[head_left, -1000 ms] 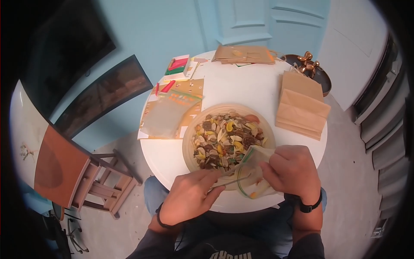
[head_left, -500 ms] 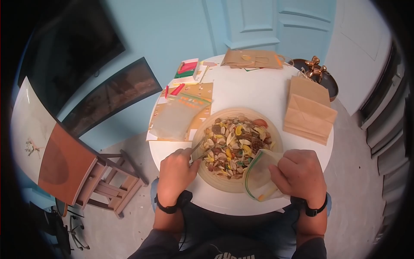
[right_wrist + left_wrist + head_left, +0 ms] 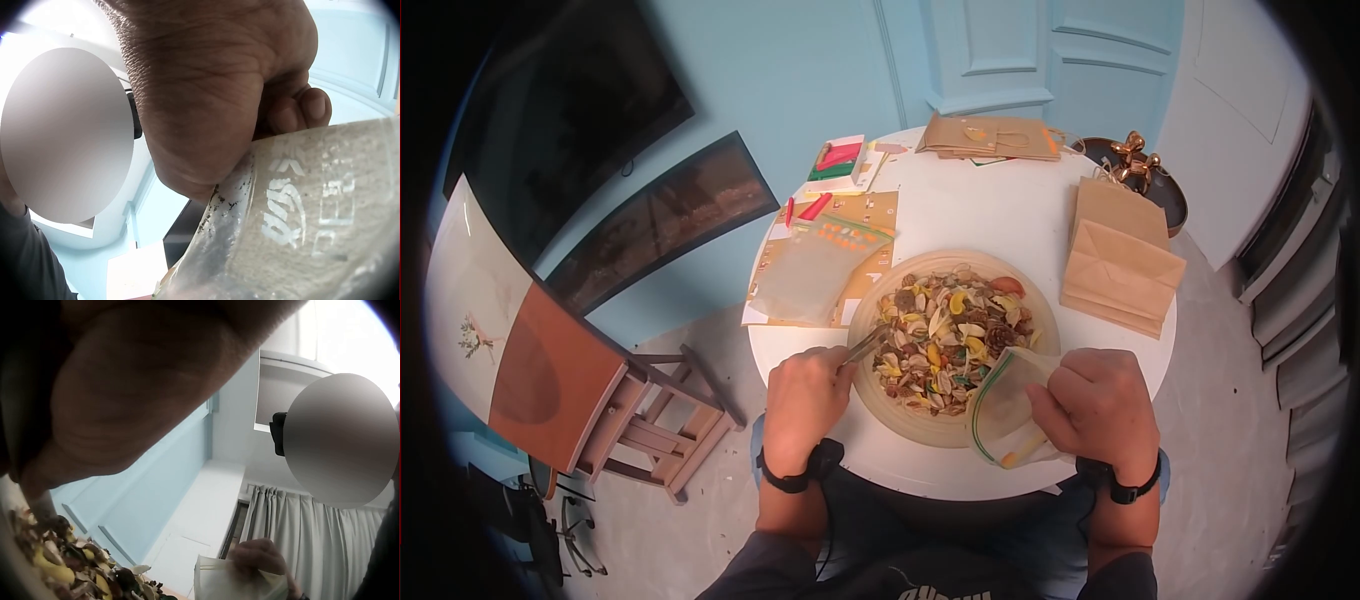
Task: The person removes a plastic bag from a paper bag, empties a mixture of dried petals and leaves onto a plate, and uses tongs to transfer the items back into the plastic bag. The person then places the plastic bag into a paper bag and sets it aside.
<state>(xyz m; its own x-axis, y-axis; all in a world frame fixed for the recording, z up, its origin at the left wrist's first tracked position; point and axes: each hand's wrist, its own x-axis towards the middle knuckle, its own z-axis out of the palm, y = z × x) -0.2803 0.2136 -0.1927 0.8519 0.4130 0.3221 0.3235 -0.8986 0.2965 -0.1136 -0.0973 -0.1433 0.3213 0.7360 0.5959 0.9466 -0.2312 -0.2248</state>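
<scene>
Dried flower mix [image 3: 945, 345] sits heaped in the round bowl [image 3: 870, 395], near edge of the white table [image 3: 960, 215], right in front of us: pale petals, yellow and orange bits, brown cones, a few green pieces. Our left hand [image 3: 805, 405] is at the bowl's left side, thumb and fingers pinching the metal tongs [image 3: 865, 346], tips at the left edge of the mix. Can't tell if the tips hold anything. Our right hand [image 3: 1100, 410] has its fingers curled tight, gripping the clear zip bag [image 3: 1020, 405] beside the bowl's near right rim. Bag is tilted, green zip edge facing the mix, bit of yellow-orange showing low down. Right wrist view gives white print on the bag, lettering not readable for us. Far left: second zip bag [image 3: 800, 275] with orange marks, flat on a brown sheet [image 3: 882, 208], two red pieces [image 3: 813, 207] just beyond it, then a small box [image 3: 837, 165] with red and green contents. Right side: brown paper bags [image 3: 1122, 260]. More flat paper bags [image 3: 990, 137] at the far edge.
</scene>
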